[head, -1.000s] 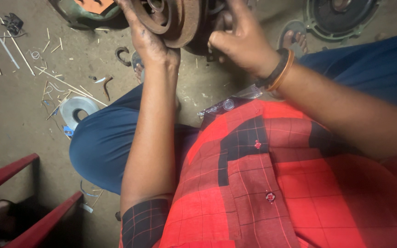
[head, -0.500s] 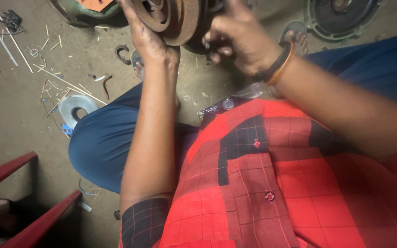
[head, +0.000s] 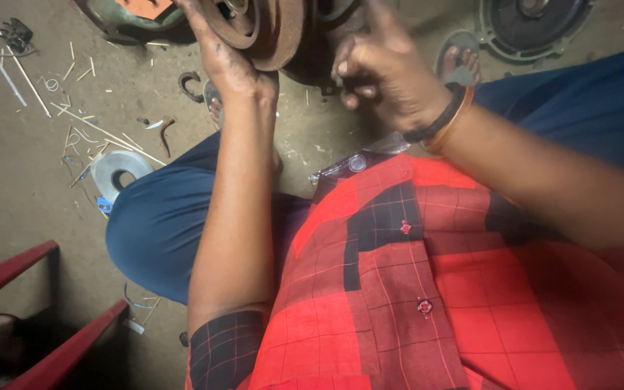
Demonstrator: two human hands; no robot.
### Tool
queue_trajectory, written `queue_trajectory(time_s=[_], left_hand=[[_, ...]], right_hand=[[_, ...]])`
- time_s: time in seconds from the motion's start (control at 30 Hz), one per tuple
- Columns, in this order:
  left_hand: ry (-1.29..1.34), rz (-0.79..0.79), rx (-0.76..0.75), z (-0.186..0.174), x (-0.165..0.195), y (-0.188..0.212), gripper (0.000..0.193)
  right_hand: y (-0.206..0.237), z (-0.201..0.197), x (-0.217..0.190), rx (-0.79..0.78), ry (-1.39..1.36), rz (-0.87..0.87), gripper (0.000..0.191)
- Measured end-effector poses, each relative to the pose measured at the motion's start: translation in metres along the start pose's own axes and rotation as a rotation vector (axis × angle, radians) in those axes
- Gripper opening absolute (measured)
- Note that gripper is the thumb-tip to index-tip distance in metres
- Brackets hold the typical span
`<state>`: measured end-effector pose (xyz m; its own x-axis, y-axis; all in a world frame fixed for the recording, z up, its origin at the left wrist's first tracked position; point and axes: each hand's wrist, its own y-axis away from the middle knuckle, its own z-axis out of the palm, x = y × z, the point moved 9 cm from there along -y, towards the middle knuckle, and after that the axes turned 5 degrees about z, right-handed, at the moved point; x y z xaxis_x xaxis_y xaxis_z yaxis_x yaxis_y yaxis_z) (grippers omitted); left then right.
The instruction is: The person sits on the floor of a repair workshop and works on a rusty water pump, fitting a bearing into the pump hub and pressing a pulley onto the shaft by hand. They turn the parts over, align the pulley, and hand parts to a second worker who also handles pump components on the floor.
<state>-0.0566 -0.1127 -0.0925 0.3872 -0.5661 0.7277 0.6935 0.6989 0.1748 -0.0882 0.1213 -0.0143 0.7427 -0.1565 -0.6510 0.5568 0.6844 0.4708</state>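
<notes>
While I am looking down through the head camera, I am seeing the left hand [head: 229, 61] gripping a rusty pulley wheel [head: 258, 29] at the top of the picture. The palm is pressing against its lower rim and the fingers are reaching up over its face, so this hand is grasping the wheel firmly. The wheel is standing tilted, partly cut by the top edge, and it is sitting just in front of a dark motor body [head: 323, 54] that is lying on the floor.

The right hand [head: 388, 76] is hanging just beside the wheel, to its right. Its fingers are curling inward and one finger is pointing up. I cannot tell if it is pinching something small, because the fingertips are dark and blurred against the motor. A black and orange bracelet [head: 445, 123] is sitting on this wrist.

Below the hands, blue trousers [head: 160, 224] are covering the bent knees, and a red and black checked shirt [head: 427, 289] is filling the lower right part.

On the concrete floor [head: 23, 188], to the left, a roll of grey tape [head: 115, 172] is lying near thin sticks [head: 102, 133]. A round dark metal cover [head: 532, 25] is resting at the top right, well apart from the wheel. Red bars [head: 30, 303] are crossing the lower left corner.
</notes>
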Motion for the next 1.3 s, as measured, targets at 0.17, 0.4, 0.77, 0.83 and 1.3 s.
queue_trajectory(time_s=[0.17,0.4,0.77,0.83,1.3], left_hand=[[-0.019,-0.016,0.049,0.002,0.003,-0.001,0.08],[0.009,-0.056,0.045,0.001,-0.002,0.002,0.081],[0.024,-0.039,0.016,-0.001,-0.005,0.0,0.075],[-0.001,-0.059,0.054,-0.004,-0.006,0.0,0.074],[0.072,-0.076,0.011,-0.006,-0.013,-0.004,0.07]], right_hand=[[-0.003,0.008,-0.001,-0.087,-0.211,0.039,0.063],[0.001,0.017,-0.003,-0.172,-0.286,0.037,0.063],[-0.002,0.027,-0.004,-0.17,-0.34,0.053,0.02],[-0.002,0.031,-0.003,-0.207,-0.375,0.076,0.007],[-0.022,-0.025,-0.015,0.133,0.055,-0.162,0.003]])
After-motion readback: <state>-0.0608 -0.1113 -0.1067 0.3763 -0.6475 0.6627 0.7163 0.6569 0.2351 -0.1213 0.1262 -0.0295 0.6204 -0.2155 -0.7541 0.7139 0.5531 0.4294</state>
